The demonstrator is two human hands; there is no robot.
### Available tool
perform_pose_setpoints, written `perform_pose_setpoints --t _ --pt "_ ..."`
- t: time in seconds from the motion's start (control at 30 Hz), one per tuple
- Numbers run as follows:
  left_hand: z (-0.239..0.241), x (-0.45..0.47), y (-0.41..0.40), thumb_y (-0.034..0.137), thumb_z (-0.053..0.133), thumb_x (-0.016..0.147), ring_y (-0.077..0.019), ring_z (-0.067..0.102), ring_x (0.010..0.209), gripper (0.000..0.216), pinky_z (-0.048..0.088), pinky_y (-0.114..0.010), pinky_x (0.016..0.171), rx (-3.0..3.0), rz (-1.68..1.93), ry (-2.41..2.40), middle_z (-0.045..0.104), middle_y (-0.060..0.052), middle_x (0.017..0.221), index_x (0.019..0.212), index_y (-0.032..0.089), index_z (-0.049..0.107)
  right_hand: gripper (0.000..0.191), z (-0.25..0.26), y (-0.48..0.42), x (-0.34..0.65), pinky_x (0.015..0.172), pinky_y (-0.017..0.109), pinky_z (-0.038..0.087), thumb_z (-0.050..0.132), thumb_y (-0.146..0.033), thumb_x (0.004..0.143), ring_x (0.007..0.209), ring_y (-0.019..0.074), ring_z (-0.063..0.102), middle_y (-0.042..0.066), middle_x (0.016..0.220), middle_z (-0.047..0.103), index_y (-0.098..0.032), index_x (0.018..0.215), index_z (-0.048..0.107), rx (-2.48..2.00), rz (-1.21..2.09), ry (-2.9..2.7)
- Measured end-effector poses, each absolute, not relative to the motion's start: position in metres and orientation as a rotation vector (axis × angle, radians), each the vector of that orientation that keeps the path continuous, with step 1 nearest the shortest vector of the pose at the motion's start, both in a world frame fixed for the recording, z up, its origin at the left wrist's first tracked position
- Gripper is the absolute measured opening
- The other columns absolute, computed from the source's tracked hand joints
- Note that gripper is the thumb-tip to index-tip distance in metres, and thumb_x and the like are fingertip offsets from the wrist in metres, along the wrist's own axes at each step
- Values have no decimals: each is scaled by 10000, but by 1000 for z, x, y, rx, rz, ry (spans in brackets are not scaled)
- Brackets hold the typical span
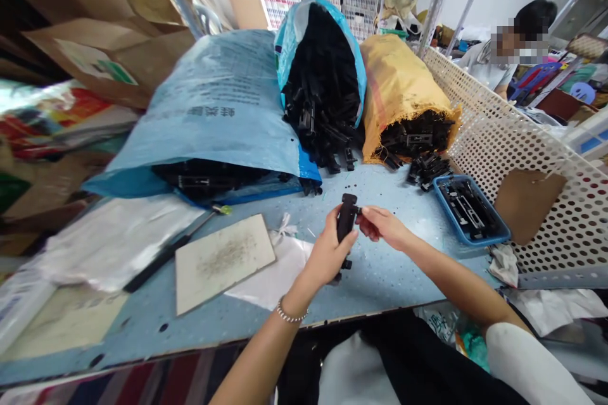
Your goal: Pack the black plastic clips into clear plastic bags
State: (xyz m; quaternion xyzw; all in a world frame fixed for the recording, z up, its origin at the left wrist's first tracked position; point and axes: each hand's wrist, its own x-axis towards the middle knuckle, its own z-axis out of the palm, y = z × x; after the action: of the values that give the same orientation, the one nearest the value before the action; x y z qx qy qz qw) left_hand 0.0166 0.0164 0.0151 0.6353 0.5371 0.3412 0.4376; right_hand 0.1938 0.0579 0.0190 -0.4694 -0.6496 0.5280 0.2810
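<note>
My left hand [331, 248] is wrapped round a long black plastic part [347, 218], held tilted above the blue table. Close beside its upper end, my right hand [379, 223] has its thumb and fingers pinched on a small dark piece that touches the long part; I cannot make out what that piece is. Behind my hands, similar black parts [327, 120] spill from an upright blue sack [361, 69].
A large blue sack [223, 82] and a yellow sack [403, 76] hold more black parts. On the right are a blue tray [479, 242] and a perforated white panel [570, 202]. A pale board [223, 259] lies left. Another person [489, 63] sits beyond the panel.
</note>
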Motion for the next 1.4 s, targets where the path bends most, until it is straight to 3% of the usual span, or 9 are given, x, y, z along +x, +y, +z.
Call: perform_pose_setpoints --t 0.17,0.33,0.53,0.8,0.9,1.03,1.13,1.3,1.4 --pt "17 6 17 508 563 901 -168 616 593 789 524 -315 592 1363 843 1222 650 -45 935 1549 213 221 310 34 63 206 691 322 430 434 -439 1025 839 213 573 101 909 647 -183 984 604 -1174 230 -2433" --pt "23 9 6 485 563 896 -163 597 554 777 517 -305 518 1289 756 1141 632 -30 899 1553 237 231 395 35 71 208 606 310 375 341 -362 1062 735 201 549 91 774 628 -159 858 611 -855 -240 -2775" --pt "16 16 -1 387 557 903 -162 625 622 753 557 -338 640 1436 859 1229 645 -79 1091 1562 255 217 423 26 75 209 634 274 389 244 -303 1084 692 152 559 45 762 635 -162 887 591 -1041 24 -2578" --pt "26 6 27 506 592 870 -133 605 512 675 528 -265 503 1023 1005 1234 591 17 793 1442 232 359 485 44 46 210 652 310 387 344 -559 1025 798 201 582 91 878 661 -153 986 607 -967 -160 -2737" --pt "22 11 34 489 603 867 -194 694 809 571 570 -317 751 1069 1141 1282 663 -36 947 1354 220 473 456 36 29 196 624 313 364 382 -544 1020 769 203 571 78 816 645 -161 930 613 -812 -250 -2848" --pt "1 24 33 452 594 868 -245 546 1254 497 386 -366 1107 1170 1233 1292 610 -80 1316 1295 204 537 375 17 18 186 593 314 357 378 -397 1050 725 203 581 71 755 647 -164 887 623 -663 -205 -2953" --pt "-28 27 31 473 578 862 -243 584 1171 482 420 -372 1053 1154 1211 1278 650 -89 1239 1250 186 559 390 2 17 192 610 313 390 398 -413 1042 723 206 598 90 773 671 -144 898 641 -748 -29 -3033" --pt "-82 37 31 506 508 858 -242 646 778 364 516 -388 775 981 1096 1337 681 -65 812 893 163 624 341 -9 58 203 690 271 425 395 -413 1044 796 166 627 36 910 707 -201 970 652 -1088 599 -2826" --pt "-104 62 27 438 569 812 -294 662 881 270 507 -449 866 1029 1119 1350 690 -85 850 867 187 653 384 -11 119 187 780 247 438 306 -373 1065 863 145 628 16 937 692 -211 985 644 -1465 703 -2428"
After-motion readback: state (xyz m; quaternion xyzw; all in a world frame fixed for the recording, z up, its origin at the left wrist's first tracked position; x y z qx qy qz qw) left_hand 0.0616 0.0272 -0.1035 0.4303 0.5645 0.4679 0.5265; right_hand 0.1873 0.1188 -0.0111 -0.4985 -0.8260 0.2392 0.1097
